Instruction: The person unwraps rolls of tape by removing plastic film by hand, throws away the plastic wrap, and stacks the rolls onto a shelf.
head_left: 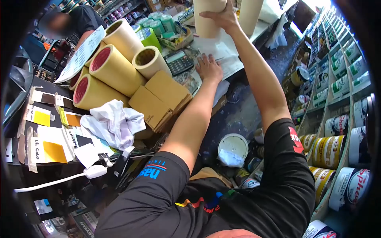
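Note:
At the top of the head view, my right hand [227, 18] wraps its thumb and fingers round an upright cream paper roll [207, 22]. The roll's lower end is blurred, and its top is out of frame. My left hand [209, 68] lies flat with fingers apart on a white sheet [228, 55] on the counter. Left of that hand is a black calculator [179, 62]. Another pale roll [251, 16] stands right behind my right hand.
Several paper rolls [115, 69], a cardboard box [158, 101], a white cloth [115, 123] and colour sample cards [53, 152] crowd the left counter. Paint cans [327, 150] fill shelves at right. A white-lidded bucket [234, 144] stands below. Another person [85, 20] is at upper left.

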The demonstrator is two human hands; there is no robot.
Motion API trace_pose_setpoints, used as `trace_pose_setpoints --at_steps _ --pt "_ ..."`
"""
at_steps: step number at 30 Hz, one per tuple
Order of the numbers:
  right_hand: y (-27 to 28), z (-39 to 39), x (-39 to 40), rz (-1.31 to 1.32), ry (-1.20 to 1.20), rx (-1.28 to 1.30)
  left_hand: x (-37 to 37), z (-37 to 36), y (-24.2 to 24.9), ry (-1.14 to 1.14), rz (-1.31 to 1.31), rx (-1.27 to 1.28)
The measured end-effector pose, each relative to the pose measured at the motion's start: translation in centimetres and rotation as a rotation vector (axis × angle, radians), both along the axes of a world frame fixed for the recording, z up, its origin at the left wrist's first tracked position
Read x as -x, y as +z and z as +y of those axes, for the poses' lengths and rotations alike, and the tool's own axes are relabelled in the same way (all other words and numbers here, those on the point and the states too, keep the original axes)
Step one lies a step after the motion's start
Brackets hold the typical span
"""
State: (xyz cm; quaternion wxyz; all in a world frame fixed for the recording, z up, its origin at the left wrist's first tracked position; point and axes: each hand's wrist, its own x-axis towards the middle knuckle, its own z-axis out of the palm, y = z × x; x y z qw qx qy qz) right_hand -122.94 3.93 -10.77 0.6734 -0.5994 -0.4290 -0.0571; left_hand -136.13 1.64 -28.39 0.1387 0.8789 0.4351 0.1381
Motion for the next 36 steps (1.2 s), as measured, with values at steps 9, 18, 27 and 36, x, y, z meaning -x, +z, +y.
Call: trace_pose_setpoints --at_steps 9,18,27,36 --pt "5.7 -2.5 2.0 -0.090 0.118 -0.022 -0.3 0.2 0.5 0.059 -0.083 0.003" --pt "5.0 -14.6 5.8 -0.202 0.027 0.169 12.4 -8.9 12.0 -0.330 -1.070 -0.015" --pt "6.6 -30.4 29.7 -0.181 0.277 0.276 28.9 -13.6 27.4 -0.660 -1.297 0.149" --pt "8.0 -28.0 47.9 0.221 0.781 0.145 60.3 -17.8 29.6 -0.482 -1.734 -0.409"
